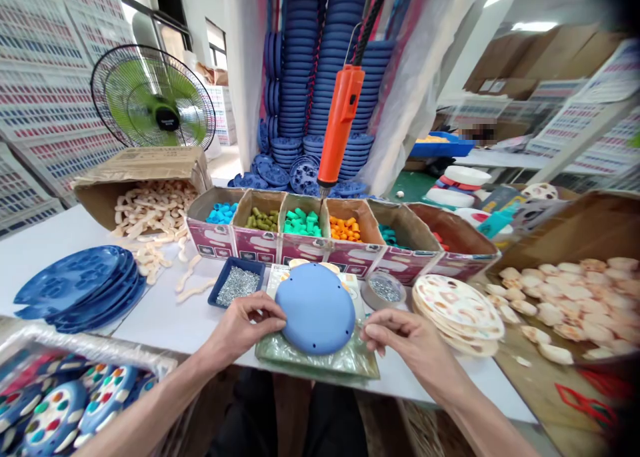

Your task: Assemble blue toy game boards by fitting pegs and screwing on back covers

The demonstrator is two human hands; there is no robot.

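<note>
A round light-blue plastic shell [315,310] with small dark holes around its rim lies on a green plastic-wrapped pad [320,367] in front of me. Cream-coloured parts [300,262] stick out from under its far edge. My left hand [255,320] pinches at the shell's left edge, thumb and forefinger together. Just off the right edge is my right hand [400,332], fingers drawn together; whatever they may hold is too small to make out. A dark-blue tray of screws [237,282] sits beyond my left hand, and a round dish of screws [383,289] beyond my right.
An orange electric screwdriver [340,120] hangs above a divided cardboard box [305,249] of coloured plastic pieces. Dark-blue discs [75,284] are stacked left, white discs [457,310] right. Cartons hold cream parts [585,297] and curved strips [150,210]. A fan [155,100] stands behind.
</note>
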